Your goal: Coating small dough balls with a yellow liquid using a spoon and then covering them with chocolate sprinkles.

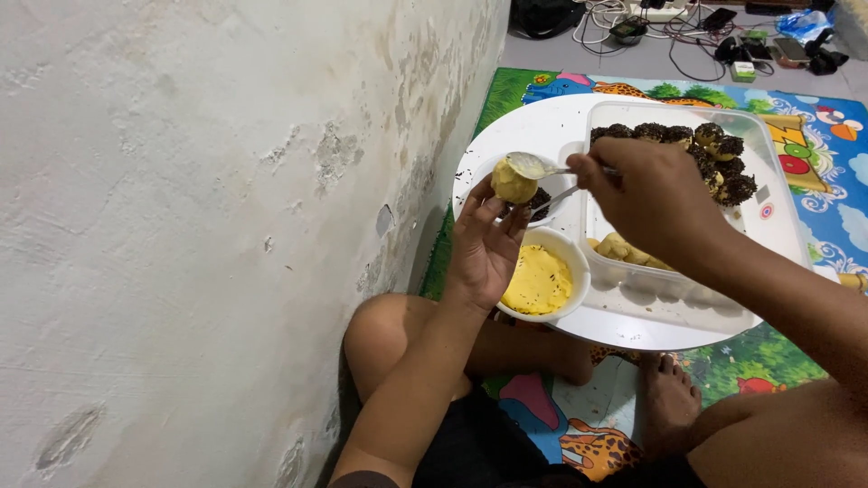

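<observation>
My left hand (484, 244) holds a small yellow dough ball (513, 183) up on its fingertips. My right hand (651, 194) grips a metal spoon (535, 166) whose bowl rests on top of the ball. Just below sits a white bowl (571, 254) of yellow cream. Behind the ball a second white bowl (472, 179) holds dark sprinkles and another spoon handle. A clear plastic container (756, 136) to the right holds several dark-coated balls at the back and plain yellow ones at the front.
Everything stands on a low round white table (542, 122) over a colourful cartoon floor mat (818, 194). A rough white wall (226, 226) fills the left. My bare knee (384, 334) and foot (667, 398) lie under the table. Cables and chargers (687, 32) lie beyond.
</observation>
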